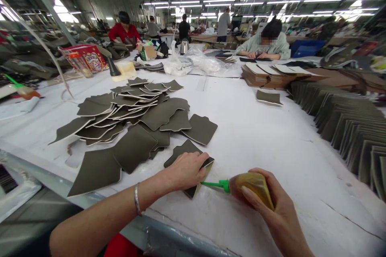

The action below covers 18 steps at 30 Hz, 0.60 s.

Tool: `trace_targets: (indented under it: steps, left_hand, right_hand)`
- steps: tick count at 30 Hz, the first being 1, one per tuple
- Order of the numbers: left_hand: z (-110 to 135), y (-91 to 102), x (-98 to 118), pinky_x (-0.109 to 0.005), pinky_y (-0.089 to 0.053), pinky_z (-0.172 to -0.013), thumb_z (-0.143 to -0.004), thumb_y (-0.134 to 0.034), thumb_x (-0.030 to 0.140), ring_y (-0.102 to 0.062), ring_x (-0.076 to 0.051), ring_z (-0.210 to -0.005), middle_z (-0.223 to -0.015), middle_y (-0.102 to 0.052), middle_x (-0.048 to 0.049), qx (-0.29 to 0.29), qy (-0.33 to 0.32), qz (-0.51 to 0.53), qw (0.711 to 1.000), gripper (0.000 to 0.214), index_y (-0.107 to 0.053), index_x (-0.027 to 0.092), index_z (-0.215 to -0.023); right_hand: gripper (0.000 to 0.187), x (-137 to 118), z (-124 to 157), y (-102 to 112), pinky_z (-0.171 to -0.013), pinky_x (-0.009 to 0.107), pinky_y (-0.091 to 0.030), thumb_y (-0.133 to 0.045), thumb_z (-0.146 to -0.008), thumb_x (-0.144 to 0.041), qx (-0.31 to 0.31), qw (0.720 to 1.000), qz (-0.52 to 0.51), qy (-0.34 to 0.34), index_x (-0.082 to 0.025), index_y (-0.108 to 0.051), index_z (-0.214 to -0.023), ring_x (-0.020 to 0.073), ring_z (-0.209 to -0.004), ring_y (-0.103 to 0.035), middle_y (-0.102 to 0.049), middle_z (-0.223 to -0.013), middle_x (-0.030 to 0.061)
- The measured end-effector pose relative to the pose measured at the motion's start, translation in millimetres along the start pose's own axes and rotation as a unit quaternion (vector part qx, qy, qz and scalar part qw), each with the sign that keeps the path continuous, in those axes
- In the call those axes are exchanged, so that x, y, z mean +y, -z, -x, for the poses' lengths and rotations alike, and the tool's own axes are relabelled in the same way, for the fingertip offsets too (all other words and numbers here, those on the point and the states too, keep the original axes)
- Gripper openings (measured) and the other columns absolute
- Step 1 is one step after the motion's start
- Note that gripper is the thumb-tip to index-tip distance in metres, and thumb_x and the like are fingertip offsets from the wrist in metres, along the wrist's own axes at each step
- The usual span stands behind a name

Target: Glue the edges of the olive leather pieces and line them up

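Note:
My right hand (280, 204) is wrapped around a squeeze bottle (251, 188) of amber glue, tilted on its side. Its thin green nozzle (214, 184) points left, with the tip at the edge of a dark olive leather-like piece (183, 150). My left hand (188, 170) has its fingers curled over that piece and grips its right edge, where a paler strip shows; the fingertips are partly hidden. Left of my hands lies a loose heap of similar dark olive pieces (135, 144) with pale undersides.
A long row of dark pieces (346, 124) stands along the right. Behind it are brown stacks (268, 76) and a single piece (269, 97). Plastic bags (196, 62), a red bag (87, 58) and another glue bottle (25, 91) lie farther off. A co-worker (265, 42) sits across the table.

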<state>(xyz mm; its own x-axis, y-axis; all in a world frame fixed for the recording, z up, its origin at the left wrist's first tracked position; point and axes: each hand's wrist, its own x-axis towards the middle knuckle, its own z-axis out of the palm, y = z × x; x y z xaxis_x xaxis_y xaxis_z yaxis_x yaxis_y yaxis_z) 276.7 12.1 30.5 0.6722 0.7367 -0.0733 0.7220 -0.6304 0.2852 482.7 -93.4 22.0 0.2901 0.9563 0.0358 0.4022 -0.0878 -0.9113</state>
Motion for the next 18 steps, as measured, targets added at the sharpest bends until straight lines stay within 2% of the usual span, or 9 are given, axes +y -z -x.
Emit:
trace_targets:
  steps: [4,9,14,18]
  left_hand:
    - [-1,0.5,0,-0.039,-0.051,-0.072,-0.084,-0.041,0.02,-0.066,-0.029,-0.085,-0.094,-0.067,-0.007,-0.002,0.005,0.005,1.0,0.03,-0.053,0.02,-0.112]
    - [-3,0.0,0,-0.04,-0.051,-0.073,-0.084,-0.041,0.02,-0.066,-0.03,-0.086,-0.093,-0.067,-0.0077,-0.001,0.002,0.011,1.0,0.028,-0.054,0.019,-0.109]
    - [-2,-0.4,1,-0.043,-0.051,-0.073,-0.084,-0.041,0.021,-0.066,-0.031,-0.086,-0.094,-0.067,-0.0081,-0.003,0.013,0.019,1.0,0.031,-0.054,0.02,-0.112]
    - [-2,-1.0,1,-0.044,-0.051,-0.074,-0.084,-0.041,0.021,-0.066,-0.032,-0.088,-0.096,-0.067,-0.0086,-0.002,0.005,0.023,1.0,0.032,-0.054,0.02,-0.113]
  right_hand:
    - [0.045,2,0,2,-0.073,0.026,-0.043,-0.064,-0.076,-0.054,-0.048,0.999,-0.018,0.002,-0.027,-0.05,-0.108,0.0183,-0.079,-0.059,-0.062,-0.087,-0.0042]
    - [0.045,3,-2,5,-0.074,0.026,-0.043,-0.065,-0.075,-0.053,-0.005,1.0,0.004,0.019,-0.027,-0.051,-0.109,0.0187,-0.081,-0.058,-0.061,-0.091,-0.0032]
    - [0.045,8,-2,2,-0.071,0.027,-0.045,-0.064,-0.076,-0.053,-0.06,0.998,-0.021,0.022,-0.027,-0.05,-0.11,0.0196,-0.078,-0.06,-0.062,-0.089,-0.003]
    - [0.047,20,-19,12,-0.072,0.026,-0.047,-0.066,-0.076,-0.054,-0.008,0.998,0.031,0.056,-0.027,-0.051,-0.11,0.0192,-0.081,-0.06,-0.061,-0.094,-0.0014]
